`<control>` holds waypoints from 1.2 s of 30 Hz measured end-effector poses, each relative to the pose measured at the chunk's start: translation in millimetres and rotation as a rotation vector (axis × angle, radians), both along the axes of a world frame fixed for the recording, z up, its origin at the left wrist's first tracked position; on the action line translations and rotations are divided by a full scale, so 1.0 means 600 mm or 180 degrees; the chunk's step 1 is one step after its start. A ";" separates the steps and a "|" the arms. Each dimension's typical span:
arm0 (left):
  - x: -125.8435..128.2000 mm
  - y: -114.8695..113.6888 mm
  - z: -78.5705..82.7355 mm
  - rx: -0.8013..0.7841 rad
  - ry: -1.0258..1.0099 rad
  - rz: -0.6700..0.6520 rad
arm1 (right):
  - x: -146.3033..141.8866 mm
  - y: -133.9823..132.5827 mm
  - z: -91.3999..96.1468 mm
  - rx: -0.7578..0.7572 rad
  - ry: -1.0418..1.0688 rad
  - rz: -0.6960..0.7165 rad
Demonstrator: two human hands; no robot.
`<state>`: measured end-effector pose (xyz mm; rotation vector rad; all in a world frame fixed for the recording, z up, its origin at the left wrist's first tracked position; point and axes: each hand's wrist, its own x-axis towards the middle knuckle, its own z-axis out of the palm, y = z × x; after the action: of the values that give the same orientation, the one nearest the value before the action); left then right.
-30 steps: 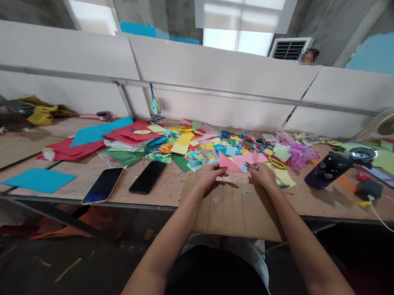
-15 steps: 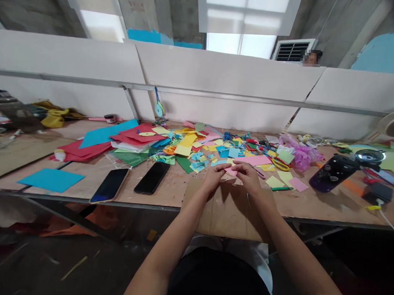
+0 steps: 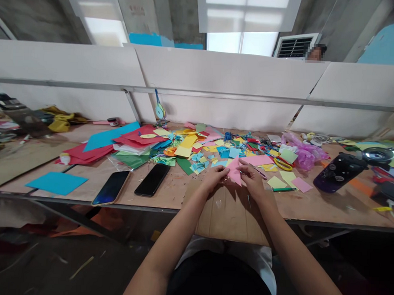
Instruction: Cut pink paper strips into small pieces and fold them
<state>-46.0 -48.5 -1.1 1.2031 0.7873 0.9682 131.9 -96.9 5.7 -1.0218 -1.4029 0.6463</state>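
Observation:
Between my two hands is a piece of pink paper (image 3: 234, 170), standing up with a pointed top and folded-looking edges. My left hand (image 3: 216, 178) pinches its left side, fingers closed. On the other side, my right hand (image 3: 250, 178) grips the right edge between thumb and fingers. Both hands are over a brown cardboard sheet (image 3: 228, 214) at the front of the table. Just beyond them lie a longer pink paper strip (image 3: 257, 159) and many cut paper scraps (image 3: 199, 158).
Two phones (image 3: 152, 179) and a blue sheet (image 3: 56, 182) lie to the left. Red papers (image 3: 92, 152) are stacked behind. To the right are yellow-handled scissors (image 3: 283, 164), a green pen (image 3: 283, 189), a dark tumbler (image 3: 339, 173) and a purple plastic bag (image 3: 306, 154).
The pink paper, mostly hidden by my fingers before, now shows as a larger upright pointed shape. My hands stay close together on either side of it. The view has shifted slightly.

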 end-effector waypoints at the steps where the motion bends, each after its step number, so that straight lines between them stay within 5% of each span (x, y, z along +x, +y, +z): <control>1: 0.001 0.002 -0.002 -0.0076 -0.0070 0.0101 | 0.001 0.002 0.004 -0.0077 0.0234 -0.0019; 8: 0.014 0.019 0.002 -0.0113 -0.0241 0.0456 | 0.004 0.036 0.044 -0.1112 0.0766 0.0187; 17: 0.006 0.057 0.029 0.0525 0.0393 0.0085 | -0.005 0.090 0.038 -0.1007 0.0412 -0.0013; 26: 0.030 0.121 0.021 -0.0124 0.0057 0.0377 | 0.041 0.126 0.047 -0.0760 0.0319 0.0058; 29: 0.044 0.129 -0.001 -0.0090 -0.0072 0.0577 | 0.037 0.121 0.022 -0.0710 0.0205 -0.0238; 33: 0.046 0.128 -0.027 -0.0056 -0.0125 0.0606 | 0.018 0.083 -0.010 -0.0633 -0.0755 -0.0648; 36: 0.037 0.131 -0.029 -0.0262 -0.0146 0.0707 | 0.014 0.017 -0.005 -0.0589 -0.1568 -0.0271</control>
<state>-23.5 29.9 -18.7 1.0339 0.9292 1.1295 140.3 -86.8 2.9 -1.4487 -1.7331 0.4845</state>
